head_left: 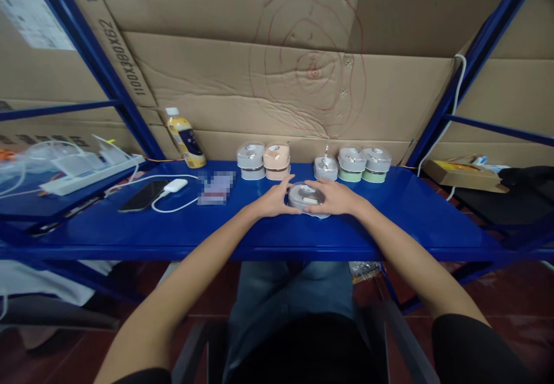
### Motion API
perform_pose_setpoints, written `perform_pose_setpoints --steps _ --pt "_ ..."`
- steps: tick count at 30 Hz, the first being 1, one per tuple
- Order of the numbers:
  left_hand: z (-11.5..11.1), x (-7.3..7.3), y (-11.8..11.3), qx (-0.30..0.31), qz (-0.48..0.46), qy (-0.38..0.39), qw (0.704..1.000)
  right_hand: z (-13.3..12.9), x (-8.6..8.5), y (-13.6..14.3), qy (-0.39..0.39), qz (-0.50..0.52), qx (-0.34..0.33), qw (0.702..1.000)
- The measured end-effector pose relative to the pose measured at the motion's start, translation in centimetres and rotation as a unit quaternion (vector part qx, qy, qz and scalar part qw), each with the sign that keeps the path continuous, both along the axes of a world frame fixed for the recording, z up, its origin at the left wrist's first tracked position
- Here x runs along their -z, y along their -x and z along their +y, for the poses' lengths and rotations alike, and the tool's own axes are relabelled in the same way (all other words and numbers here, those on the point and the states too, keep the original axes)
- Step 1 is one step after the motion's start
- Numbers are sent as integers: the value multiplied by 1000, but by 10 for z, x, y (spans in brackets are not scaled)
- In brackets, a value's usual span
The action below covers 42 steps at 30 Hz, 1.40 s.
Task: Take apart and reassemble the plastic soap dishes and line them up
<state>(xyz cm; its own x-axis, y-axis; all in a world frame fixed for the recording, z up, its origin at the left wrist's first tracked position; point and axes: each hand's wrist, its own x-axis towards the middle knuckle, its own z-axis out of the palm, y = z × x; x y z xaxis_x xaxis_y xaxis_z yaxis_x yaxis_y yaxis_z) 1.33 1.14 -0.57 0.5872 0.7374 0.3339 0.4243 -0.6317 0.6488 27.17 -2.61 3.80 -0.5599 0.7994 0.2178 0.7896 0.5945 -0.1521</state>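
Note:
Between my two hands, a round grey container (305, 195) with a clear lid rests on the blue shelf top (208, 228). My left hand (276, 198) curves round its left side, thumb near the front edge. On the right side, my right hand (333, 196) has its fingers wrapped round the rim and lid. Behind them to the left stand a grey stacked container (251, 162) and a peach one (277, 162). A smaller grey container (326, 168) and two with green bases (351, 165) (375, 165) stand behind to the right.
A yellow bottle (185, 139) stands at the back left. Nearer are a black phone (145, 196), a white charger (175, 185) with cables and a blurred packet (216, 188). A power strip (93, 173) lies far left; a cardboard box (465, 176) sits at the right.

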Motion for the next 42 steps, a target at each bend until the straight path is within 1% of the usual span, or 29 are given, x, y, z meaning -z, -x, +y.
perform_pose_setpoints --steps 3,5,7,10,12,14,17,19,21,24,27,29,32,34,36,37,39,40,42 --pt "5 2 3 7 -3 5 1000 2 -2 -10 18 6 -24 1000" --pt "9 4 5 -9 -4 -11 1000 4 -4 -19 31 11 -50 998" --pt "12 5 6 -60 -1 -44 997 7 -5 -28 32 12 -58 998" --pt "12 3 6 -143 0 -109 984 12 -4 -30 -14 -9 -24 1000" --pt "9 -2 6 -176 1 -166 970 16 -3 -23 -69 -35 -5 997" --pt "10 -12 6 -196 23 -227 954 22 -2 -12 -115 -67 1 991" --pt "23 -31 7 -208 90 -290 930 40 -4 4 -152 -102 12 983" --pt "39 -43 7 -206 132 -302 921 55 -6 13 -161 -110 26 981" --pt "56 -49 6 -205 153 -292 922 70 -7 20 -166 -116 48 978" --pt "75 -51 2 -218 170 -262 925 85 -6 28 -177 -141 87 970" --pt "80 -47 -2 -229 181 -253 922 90 0 35 -193 -142 114 964" --pt "76 -46 -4 -221 177 -256 924 89 5 37 -207 -114 129 963" --pt "61 -47 -3 -212 164 -263 927 84 5 33 -220 -54 143 964" --pt "47 -50 1 -210 153 -273 926 78 1 25 -217 14 150 965" --pt "29 -52 6 -184 139 -283 931 71 -7 12 -208 110 141 962" --pt "19 -53 8 -153 129 -283 938 66 -11 4 -199 161 123 959" --pt "0 -53 10 -59 109 -272 954 57 -17 -13 -160 235 56 957" --pt "-8 -52 10 -10 102 -257 961 52 -19 -21 -130 248 14 960" --pt "-22 -47 8 67 91 -215 970 43 -20 -32 -62 232 -61 969"
